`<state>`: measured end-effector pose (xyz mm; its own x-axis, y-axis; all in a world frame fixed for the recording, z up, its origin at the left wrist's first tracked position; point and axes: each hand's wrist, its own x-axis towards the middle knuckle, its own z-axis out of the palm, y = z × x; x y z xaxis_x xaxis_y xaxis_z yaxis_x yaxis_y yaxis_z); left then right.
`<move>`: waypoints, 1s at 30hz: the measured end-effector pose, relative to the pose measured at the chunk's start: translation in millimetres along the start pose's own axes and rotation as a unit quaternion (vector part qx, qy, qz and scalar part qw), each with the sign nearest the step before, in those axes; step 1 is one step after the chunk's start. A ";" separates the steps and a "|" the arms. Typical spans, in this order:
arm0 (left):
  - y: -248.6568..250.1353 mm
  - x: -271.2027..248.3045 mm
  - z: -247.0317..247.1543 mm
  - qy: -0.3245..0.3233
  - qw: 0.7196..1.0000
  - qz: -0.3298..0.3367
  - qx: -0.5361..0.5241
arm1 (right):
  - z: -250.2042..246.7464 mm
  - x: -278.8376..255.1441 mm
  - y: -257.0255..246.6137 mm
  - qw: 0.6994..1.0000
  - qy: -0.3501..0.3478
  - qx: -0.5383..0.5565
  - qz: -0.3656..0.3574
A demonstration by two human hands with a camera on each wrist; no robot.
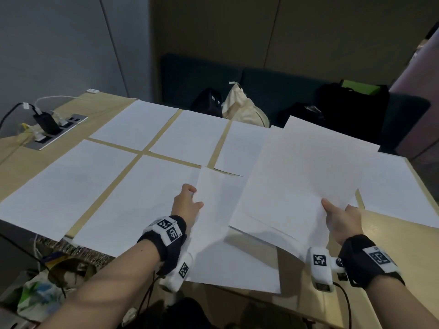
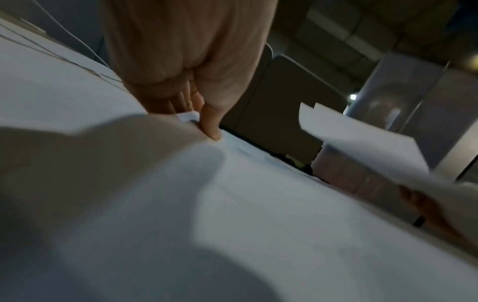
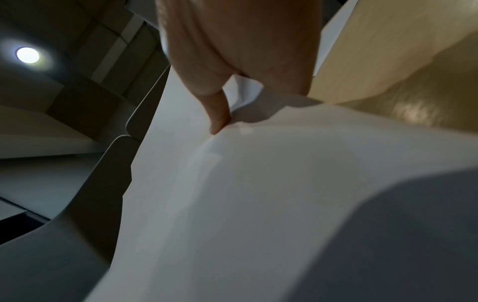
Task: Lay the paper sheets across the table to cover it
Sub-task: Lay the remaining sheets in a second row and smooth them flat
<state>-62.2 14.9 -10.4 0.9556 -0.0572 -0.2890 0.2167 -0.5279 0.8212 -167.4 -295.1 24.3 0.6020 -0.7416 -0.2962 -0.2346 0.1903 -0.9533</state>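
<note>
White sheet (image 1: 221, 224) pinched in left hand (image 1: 186, 205); right hand (image 1: 343, 222) pinches stack (image 1: 297, 181); undersides hidden.

Bare table (image 1: 392, 245) lies open at the near right; the power strip (image 1: 54, 129) crowds the far left.

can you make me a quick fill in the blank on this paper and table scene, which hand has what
1. The small stack of sheets lifted off the table is held by the ____ hand.
2. The left hand pinches the edge of a ____ sheet lying near the front edge.
3. On the table's far left corner sits a power strip with a ____ adapter plugged in.
4. Between the laid sheets show strips of bare ____.

Missing words: right; single; black; table
</note>
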 end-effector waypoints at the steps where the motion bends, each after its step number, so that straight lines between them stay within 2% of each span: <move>1: -3.7 -1.3 1.8 0.000 1.000 0.005 0.019 | -4.7 -0.2 1.5 1.000 0.005 0.000 -0.006; 8: -12.9 -2.2 13.0 -0.034 0.992 0.050 0.108 | -24.8 -1.2 6.1 0.999 0.025 0.034 0.012; 12: -10.5 -1.6 17.5 -0.039 0.982 0.099 0.157 | -32.9 -2.2 5.2 0.998 0.041 0.043 0.008; 15: -5.1 -4.2 22.2 -0.001 0.954 0.140 0.266 | -37.3 -2.1 3.4 0.997 0.056 0.045 0.007; 17: -0.1 -10.7 27.3 0.016 0.944 0.154 0.291 | -39.7 -1.8 2.0 0.997 0.064 0.040 0.006; 19: 4.5 -16.9 33.5 -0.020 0.938 0.185 0.292 | -41.9 -1.6 1.0 0.997 0.069 0.032 0.000; 21: 7.8 -22.0 41.1 -0.114 0.922 0.202 0.311 | -43.6 -1.3 0.8 0.997 0.070 0.027 -0.001; 23: 9.3 -25.5 48.0 -0.217 0.900 0.172 0.338 | -45.4 -0.4 2.1 0.997 0.069 0.023 0.002; 24: 8.6 -26.3 50.9 -0.246 0.890 0.154 0.352 | -46.8 0.2 3.2 0.997 0.069 0.021 0.005; 26: 6.9 -25.1 54.7 -0.255 0.880 0.140 0.375 | -49.4 1.0 4.7 0.997 0.070 0.021 0.014; 30: 7.6 -20.2 54.1 -0.241 0.885 0.132 0.376 | -58.7 2.0 8.6 0.997 0.073 0.023 0.023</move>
<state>-90.7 -33.8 -25.0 0.7180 -0.5219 -0.4605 -0.3692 -0.8464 0.3837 -213.0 -332.8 19.0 0.4731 -0.8162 -0.3315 -0.2218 0.2538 -0.9415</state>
